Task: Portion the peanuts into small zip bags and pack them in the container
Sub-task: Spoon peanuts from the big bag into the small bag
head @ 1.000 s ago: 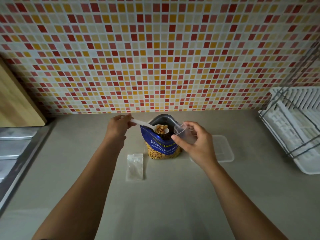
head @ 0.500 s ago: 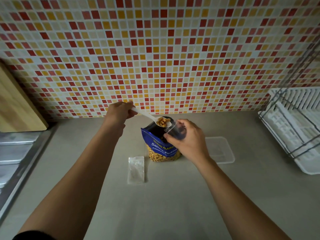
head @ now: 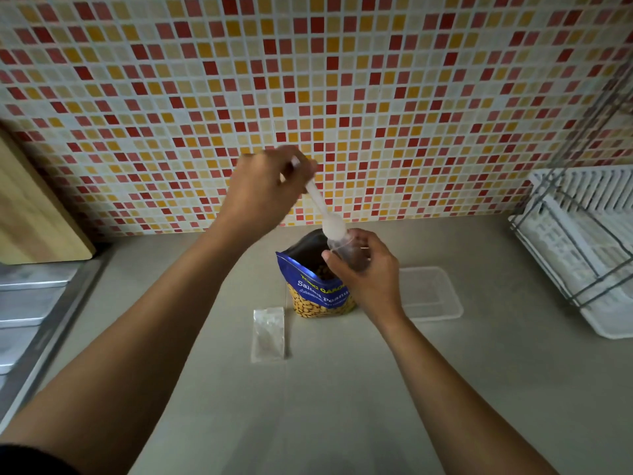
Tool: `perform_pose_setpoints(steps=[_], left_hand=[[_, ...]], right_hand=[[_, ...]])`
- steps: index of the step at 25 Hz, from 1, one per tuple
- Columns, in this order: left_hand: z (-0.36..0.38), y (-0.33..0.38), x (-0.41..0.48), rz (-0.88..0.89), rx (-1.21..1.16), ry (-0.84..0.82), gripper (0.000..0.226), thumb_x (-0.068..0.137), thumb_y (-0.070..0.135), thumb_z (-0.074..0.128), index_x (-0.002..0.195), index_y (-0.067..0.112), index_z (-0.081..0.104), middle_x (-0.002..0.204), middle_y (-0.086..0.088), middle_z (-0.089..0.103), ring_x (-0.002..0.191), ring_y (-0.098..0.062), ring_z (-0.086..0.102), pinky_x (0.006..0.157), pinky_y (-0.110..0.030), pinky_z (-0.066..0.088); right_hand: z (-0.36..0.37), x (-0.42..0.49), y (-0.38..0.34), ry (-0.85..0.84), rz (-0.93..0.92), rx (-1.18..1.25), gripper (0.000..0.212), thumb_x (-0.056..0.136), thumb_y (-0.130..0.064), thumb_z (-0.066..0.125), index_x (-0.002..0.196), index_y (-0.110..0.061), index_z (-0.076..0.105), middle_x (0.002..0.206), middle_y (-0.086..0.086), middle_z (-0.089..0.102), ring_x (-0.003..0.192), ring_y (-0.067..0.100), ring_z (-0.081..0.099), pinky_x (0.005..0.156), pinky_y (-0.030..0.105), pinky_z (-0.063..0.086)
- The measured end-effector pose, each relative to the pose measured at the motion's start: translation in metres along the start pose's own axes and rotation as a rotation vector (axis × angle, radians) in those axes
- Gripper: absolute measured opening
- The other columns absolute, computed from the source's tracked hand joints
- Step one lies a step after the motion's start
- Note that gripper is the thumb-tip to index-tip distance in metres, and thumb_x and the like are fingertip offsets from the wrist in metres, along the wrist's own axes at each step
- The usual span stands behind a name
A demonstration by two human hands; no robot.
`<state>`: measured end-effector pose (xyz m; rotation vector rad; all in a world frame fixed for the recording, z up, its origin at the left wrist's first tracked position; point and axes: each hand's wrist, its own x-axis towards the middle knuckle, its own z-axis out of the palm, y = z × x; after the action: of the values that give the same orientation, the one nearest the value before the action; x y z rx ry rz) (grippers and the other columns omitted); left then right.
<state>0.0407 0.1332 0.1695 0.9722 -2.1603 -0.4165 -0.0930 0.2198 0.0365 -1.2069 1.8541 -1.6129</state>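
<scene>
1. We're looking down on a grey counter [head: 342, 406] that fills the near half of the view, with a wall of red, orange and cream tiles [head: 308, 80] rising at the far side.
2. At the left edge we catch a wooden board [head: 30, 214] leaning on that wall, and nearer than it, a metal sink edge [head: 27, 310].
3. At the right edge, there's a white dish rack [head: 582, 241] with a wire frame.
4. In the middle stands the blue peanut bag [head: 317, 286], upright and open at the top, with peanuts showing through its clear lower part.
5. Just right of it, partly behind the wrist, we see a clear container [head: 435, 296] sitting flat on the counter; whether it holds anything we can't tell.
6. The left hand [head: 263, 190] is up high against the tiles, clenched around the handle of a white spoon [head: 325, 210].
7. That spoon tilts steeply down, bowl lowest, right at the mouth of a small clear zip bag [head: 346, 252].
8. The right hand [head: 366, 272] is pinching that bag open, holding it over the peanut bag's opening.
9. Left of the peanut bag and a little nearer, a flat stack of spare bags [head: 269, 334] lies on the counter, apart from both hands.
</scene>
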Motion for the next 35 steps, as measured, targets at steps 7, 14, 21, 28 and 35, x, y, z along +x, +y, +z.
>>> perform_pose_setpoints(steps=[7,14,21,28,35], left_hand=[[0.053,-0.041,-0.040,-0.317,0.238,-0.117,0.031,0.096,0.034,0.045,0.103,0.012,0.066,0.098,-0.009,0.068,0.093,-0.020,0.062,0.077,-0.029,0.047],[0.101,-0.045,-0.037,-0.716,0.209,-0.324,0.025,0.093,0.029,0.046,0.076,0.013,0.057,0.081,-0.005,0.056,0.089,-0.026,0.056,0.102,-0.058,0.034],[0.087,-0.052,-0.035,-0.699,-0.144,-0.175,0.026,0.094,0.026,0.051,0.095,0.004,0.066,0.083,-0.005,0.062,0.072,-0.014,0.055,0.057,-0.019,0.039],[0.073,-0.061,-0.036,-0.829,-0.531,-0.047,0.012,0.095,0.019,0.049,0.091,0.012,0.059,0.084,-0.002,0.061,0.084,-0.017,0.058,0.077,-0.030,0.046],[0.058,-0.074,-0.038,-1.007,-0.608,-0.006,0.019,0.096,0.029,0.048,0.097,0.013,0.058,0.108,-0.008,0.065,0.104,-0.016,0.053,0.089,-0.041,0.030]], right_hand=[[-0.014,-0.005,0.016,0.016,0.142,0.169,0.046,0.072,-0.032,0.077,0.113,-0.020,0.059,0.086,-0.015,0.068,0.086,-0.004,0.063,0.080,0.020,0.053],[-0.019,-0.003,0.020,-0.066,0.115,0.125,0.044,0.073,-0.033,0.077,0.111,-0.021,0.059,0.090,-0.012,0.069,0.092,0.002,0.064,0.079,0.019,0.052],[-0.021,-0.003,0.022,-0.080,0.107,0.099,0.049,0.073,-0.037,0.076,0.115,-0.019,0.059,0.104,-0.008,0.068,0.097,0.005,0.063,0.080,0.020,0.053],[-0.024,-0.004,0.020,-0.097,0.154,0.141,0.047,0.074,-0.036,0.075,0.115,-0.022,0.057,0.105,-0.009,0.066,0.101,0.008,0.062,0.079,0.021,0.054],[-0.028,0.001,0.012,-0.068,0.096,0.056,0.049,0.071,-0.037,0.077,0.114,-0.026,0.056,0.106,-0.007,0.064,0.098,0.009,0.061,0.073,0.015,0.049]])
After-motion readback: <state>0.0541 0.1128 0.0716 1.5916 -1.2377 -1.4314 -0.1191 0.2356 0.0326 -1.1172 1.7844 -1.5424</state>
